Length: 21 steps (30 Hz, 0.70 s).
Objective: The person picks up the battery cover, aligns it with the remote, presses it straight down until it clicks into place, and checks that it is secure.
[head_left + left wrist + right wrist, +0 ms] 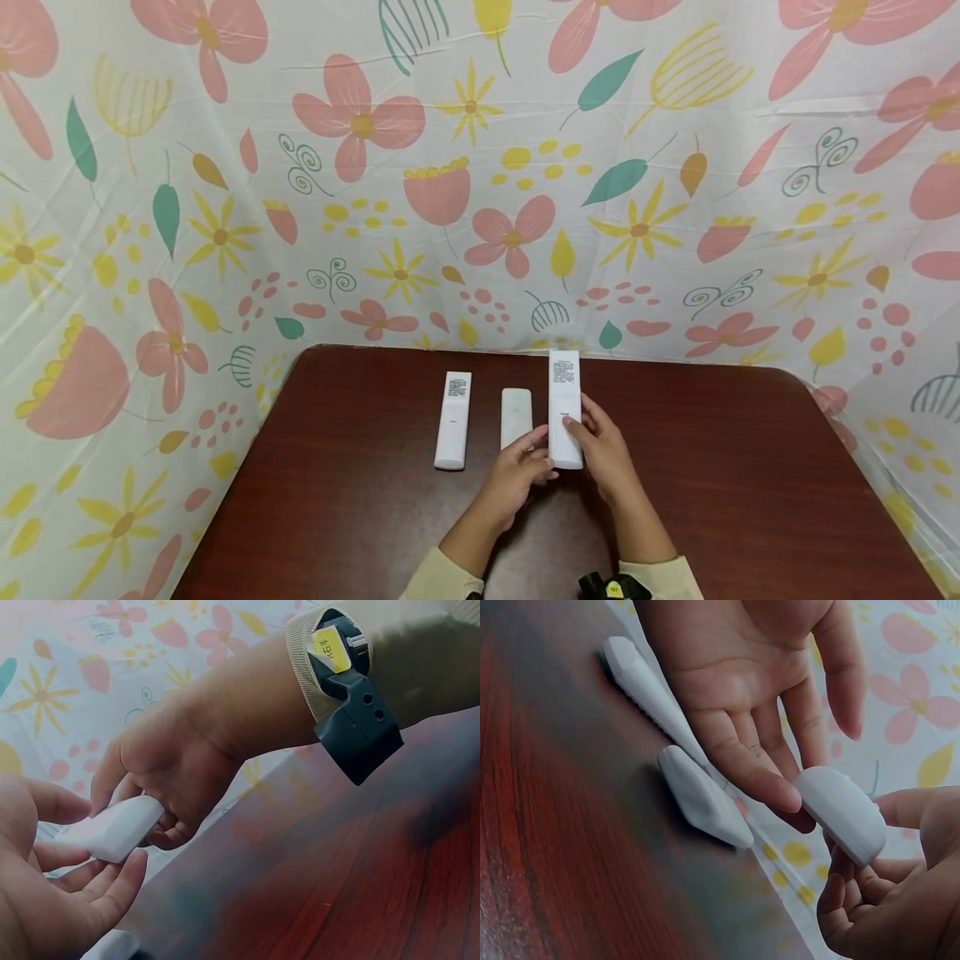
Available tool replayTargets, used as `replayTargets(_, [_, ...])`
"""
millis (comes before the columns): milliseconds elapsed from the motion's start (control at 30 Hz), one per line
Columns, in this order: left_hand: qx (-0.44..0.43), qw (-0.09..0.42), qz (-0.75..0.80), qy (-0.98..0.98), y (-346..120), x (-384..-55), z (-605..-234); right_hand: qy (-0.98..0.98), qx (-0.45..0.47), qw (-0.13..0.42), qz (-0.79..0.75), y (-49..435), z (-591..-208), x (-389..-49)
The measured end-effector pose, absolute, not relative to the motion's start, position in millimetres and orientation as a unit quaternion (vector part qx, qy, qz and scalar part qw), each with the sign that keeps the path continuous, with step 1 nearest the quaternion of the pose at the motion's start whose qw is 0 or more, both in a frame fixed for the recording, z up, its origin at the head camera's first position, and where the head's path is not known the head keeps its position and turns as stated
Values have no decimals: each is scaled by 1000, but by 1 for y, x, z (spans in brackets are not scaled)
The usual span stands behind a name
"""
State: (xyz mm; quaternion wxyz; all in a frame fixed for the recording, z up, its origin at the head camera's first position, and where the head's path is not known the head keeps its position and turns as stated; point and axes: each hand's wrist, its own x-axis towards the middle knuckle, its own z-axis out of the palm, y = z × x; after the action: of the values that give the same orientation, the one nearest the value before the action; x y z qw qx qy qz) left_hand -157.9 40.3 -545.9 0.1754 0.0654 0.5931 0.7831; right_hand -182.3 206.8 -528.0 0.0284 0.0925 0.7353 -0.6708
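In the head view, my right hand [609, 454] grips a white remote control [564, 396] above the table. Its thumb lies on the back face, which carries a printed label, and its fingers go round the right side. My left hand [510, 483] is at the remote's near left corner. In the right wrist view, fingertips of the left hand [742, 697] touch the near end of the remote [844, 814], while its thumb stands apart. A second white remote [517, 415] lies just left of the held one, partly hidden by the left hand.
A third white remote [453, 421], label side up, lies further left on the dark reddish-brown table [337, 500]. A floral cloth [480, 208] hangs behind the table and along both sides. Wrist camera mounts [360, 727] sit at the sleeve cuffs.
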Motion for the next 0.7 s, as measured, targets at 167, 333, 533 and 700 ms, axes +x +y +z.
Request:
replayTargets(167, [66, 173, 777, 601, 43, -159, -548, 739, 99, 37, -665, 211, -532, -185])
replayTargets(333, [68, 171, 779, 599, 47, -158, -548, 744, 101, 45, -659, 217, -534, -185])
replayTargets(533, [66, 170, 779, 601, 51, -155, -547, 760, 98, 55, -640, 224, -537, -184])
replayTargets(700, [66, 182, 772, 606, 54, -153, -551, 768, 97, 59, -631, 227, -538, -182])
